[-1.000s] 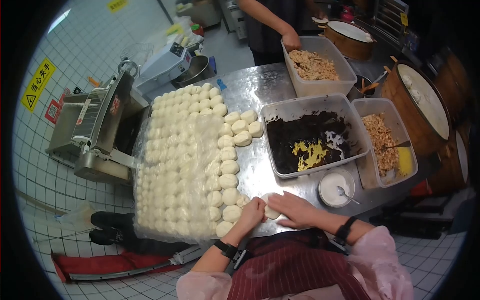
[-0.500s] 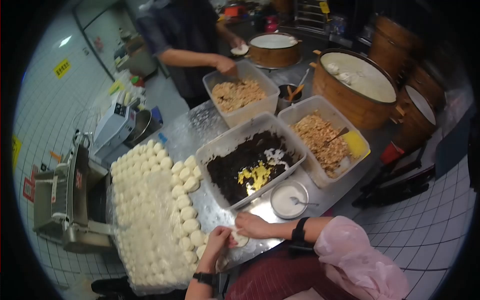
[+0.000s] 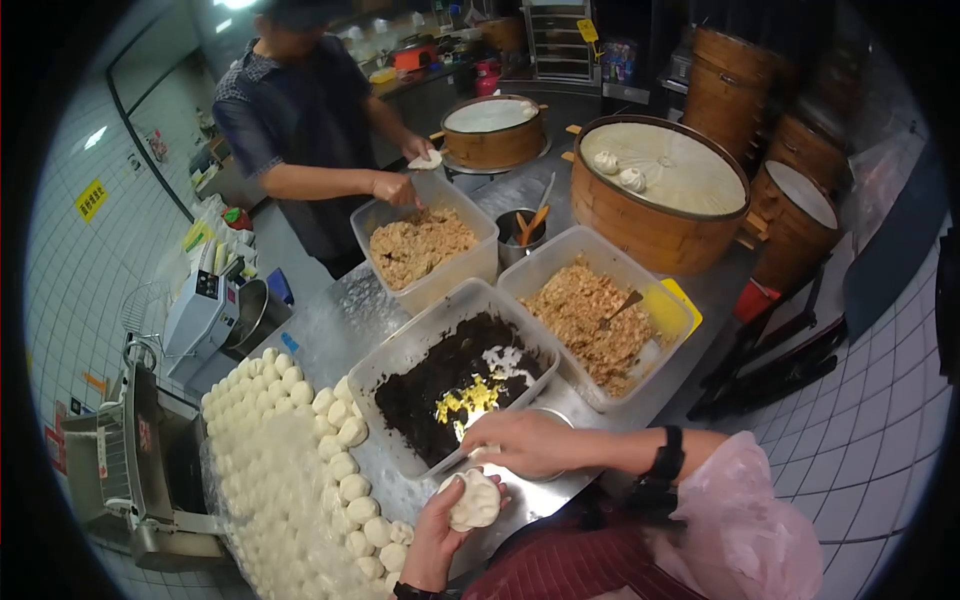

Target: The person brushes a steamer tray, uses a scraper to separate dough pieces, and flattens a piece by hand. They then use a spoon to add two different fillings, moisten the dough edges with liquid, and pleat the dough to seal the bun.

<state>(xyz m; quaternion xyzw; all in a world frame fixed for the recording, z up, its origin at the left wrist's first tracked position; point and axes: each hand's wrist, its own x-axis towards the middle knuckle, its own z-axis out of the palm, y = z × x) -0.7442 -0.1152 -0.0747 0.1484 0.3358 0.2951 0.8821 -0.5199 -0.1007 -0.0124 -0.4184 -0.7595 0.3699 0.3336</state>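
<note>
A round flattened piece of dough (image 3: 474, 502) rests in my left hand (image 3: 440, 535), low in the middle of the view, its fingers and thumb around the edge. My right hand (image 3: 525, 443) is just above and right of the dough, at the near edge of the tub of dark filling (image 3: 415, 385). Its fingers point left and bend down; their tips are hard to make out, so I cannot tell if they hold anything. Yellow and white bits lie on the dark filling. Rows of dough balls (image 3: 352, 431), partly under plastic, stand left of my hands.
Across the metal table (image 3: 345, 310), a co-worker (image 3: 310, 130) holds dough over a tub of filling (image 3: 425, 245). Another filling tub (image 3: 590, 310) stands right of centre. Bamboo steamers (image 3: 640, 215) are behind it. A metal machine (image 3: 150, 450) stands far left.
My left hand has lifted the dough off the table and turned palm up. My right hand has moved up to the dark filling tub, now covering the white bowl. The view has shifted.
</note>
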